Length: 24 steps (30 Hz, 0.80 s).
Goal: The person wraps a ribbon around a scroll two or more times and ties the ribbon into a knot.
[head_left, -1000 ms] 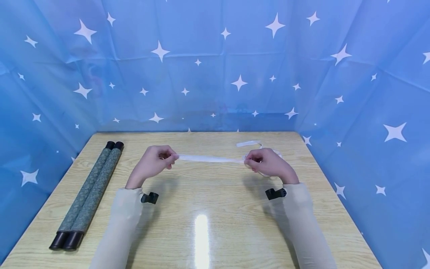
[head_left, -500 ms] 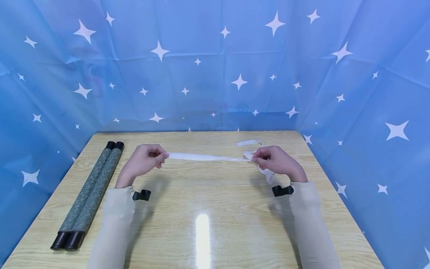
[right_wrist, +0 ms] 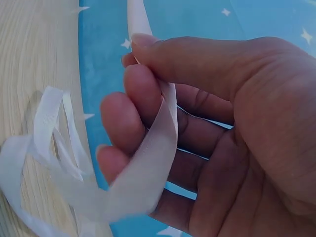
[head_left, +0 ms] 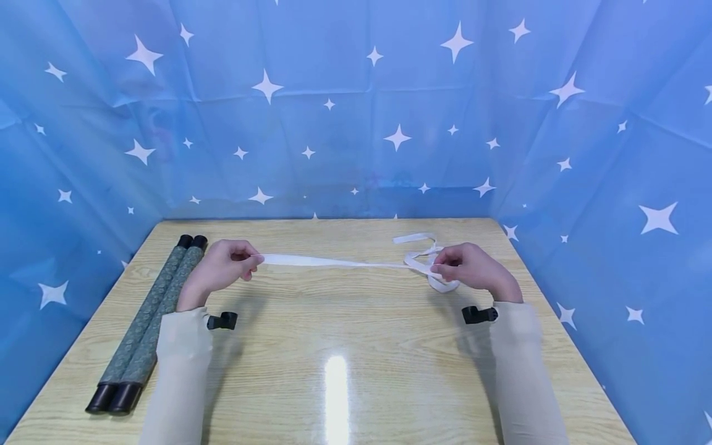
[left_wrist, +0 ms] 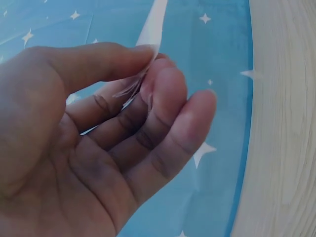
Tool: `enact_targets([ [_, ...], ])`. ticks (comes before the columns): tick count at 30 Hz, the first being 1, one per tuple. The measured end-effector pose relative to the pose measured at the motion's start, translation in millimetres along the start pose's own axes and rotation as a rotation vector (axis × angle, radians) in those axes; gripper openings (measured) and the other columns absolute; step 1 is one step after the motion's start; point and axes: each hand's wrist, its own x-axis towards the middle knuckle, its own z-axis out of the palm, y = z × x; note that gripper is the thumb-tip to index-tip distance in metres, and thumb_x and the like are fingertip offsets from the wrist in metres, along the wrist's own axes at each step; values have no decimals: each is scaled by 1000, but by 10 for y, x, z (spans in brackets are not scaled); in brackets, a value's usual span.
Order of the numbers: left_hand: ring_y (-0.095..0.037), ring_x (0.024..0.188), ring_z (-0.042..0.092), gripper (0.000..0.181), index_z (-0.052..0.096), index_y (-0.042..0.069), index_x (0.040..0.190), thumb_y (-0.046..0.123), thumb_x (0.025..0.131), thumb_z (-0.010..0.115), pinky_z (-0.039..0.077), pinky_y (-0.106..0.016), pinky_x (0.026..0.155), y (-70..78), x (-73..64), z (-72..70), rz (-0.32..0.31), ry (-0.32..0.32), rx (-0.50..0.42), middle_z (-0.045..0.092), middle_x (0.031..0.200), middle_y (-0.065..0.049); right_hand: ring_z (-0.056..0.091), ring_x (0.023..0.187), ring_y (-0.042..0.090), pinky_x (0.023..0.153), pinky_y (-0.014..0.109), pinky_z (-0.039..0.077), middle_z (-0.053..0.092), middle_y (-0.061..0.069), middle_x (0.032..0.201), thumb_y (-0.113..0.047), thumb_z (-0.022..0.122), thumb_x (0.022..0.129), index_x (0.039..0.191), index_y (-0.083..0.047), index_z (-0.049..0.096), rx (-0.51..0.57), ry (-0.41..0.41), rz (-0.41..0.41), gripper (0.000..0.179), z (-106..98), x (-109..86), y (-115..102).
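Note:
A white ribbon stretches nearly level between both hands above the table. My left hand pinches its frayed end between thumb and forefinger; loose threads of the ribbon poke out below the thumb in the left wrist view. My right hand pinches the ribbon further along. From there the slack ribbon hangs past the curled fingers in the right wrist view, twisting down in loops toward the table. In the head view, more loops lie beside and behind the right hand.
Two rolled scrolls in green patterned cloth with dark end caps lie side by side on the left of the wooden table. A blue curtain with white stars hangs behind and along both sides.
Both hands have moved apart, the left to the left and the right to the right. The ribbon span between them has grown longer, and more loops show beside the right hand.

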Motion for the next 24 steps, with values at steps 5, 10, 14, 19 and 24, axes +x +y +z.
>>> enact_targets([
  [5, -24, 67, 65, 21, 71, 8, 96, 25, 104, 63, 49, -35, 59, -68, -37, -80, -16, -36, 1, 65, 75, -10, 59, 73, 20, 68, 32, 47, 69, 8, 82, -29, 67, 101, 103, -8, 74, -6, 13, 18, 23, -40, -33, 72],
  [10, -21, 61, 60, 20, 69, 4, 96, 22, 104, 63, 49, -35, 58, -119, -70, -159, -24, -88, 3, 63, 75, -9, 58, 70, 21, 67, 31, 43, 65, 4, 75, -36, 67, 101, 100, -13, 73, -9, 29, 42, 25, -74, -54, 158],
  [14, -20, 59, 57, 20, 68, 3, 96, 20, 104, 61, 48, -35, 59, -190, -92, -212, -44, -115, 4, 62, 73, -9, 60, 73, 24, 70, 31, 44, 66, 4, 75, -36, 67, 101, 102, -10, 74, -16, 23, 68, 27, -98, -67, 224],
  [19, -27, 62, 59, 21, 68, 2, 96, 19, 104, 61, 52, -37, 63, -329, -106, -250, -86, -124, 19, 61, 72, -7, 61, 76, 25, 73, 32, 46, 67, 6, 74, -33, 67, 101, 106, -4, 74, -8, -11, 100, 30, -128, -99, 316],
  [24, -33, 63, 57, 24, 66, -4, 102, 19, 105, 58, 50, -40, 68, -467, -111, -259, -137, -146, 41, 57, 68, -5, 62, 76, 33, 76, 38, 53, 65, 9, 72, -24, 67, 101, 105, -3, 74, 18, -47, 126, 23, -155, -121, 409],
])
